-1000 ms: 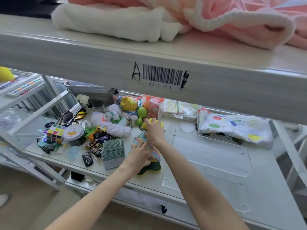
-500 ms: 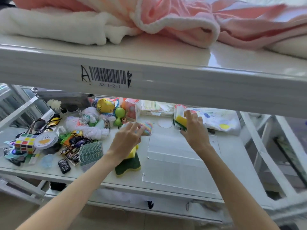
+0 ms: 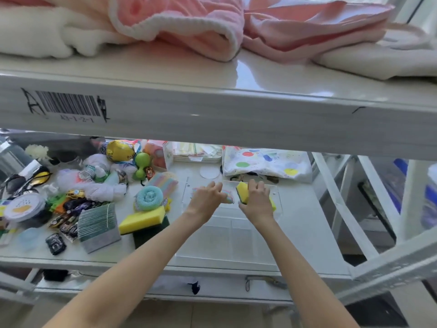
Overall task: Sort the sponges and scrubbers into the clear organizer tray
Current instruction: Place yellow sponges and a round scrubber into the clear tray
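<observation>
The clear organizer tray [image 3: 227, 240] lies on the middle shelf, right of the clutter. My right hand [image 3: 256, 201] grips a yellow-and-green sponge [image 3: 242, 191] over the tray's far compartment. Beside it, my left hand [image 3: 207, 197] holds a pastel striped sponge [image 3: 229, 197] over the same far end. Left of the tray lie another yellow-and-green sponge [image 3: 142, 220], a teal round scrubber [image 3: 149, 197] and a rainbow striped sponge [image 3: 165, 183].
Toys, small cars [image 3: 55, 243], a grey-green pad stack [image 3: 98, 227] and bottles crowd the shelf's left. A spotted bag [image 3: 267, 164] lies behind the tray. The upper shelf edge [image 3: 212, 119] hangs low overhead, with pink towels [image 3: 212, 27] on it.
Both hands have carried their sponges from the clutter to the tray's far end. The view has shifted right.
</observation>
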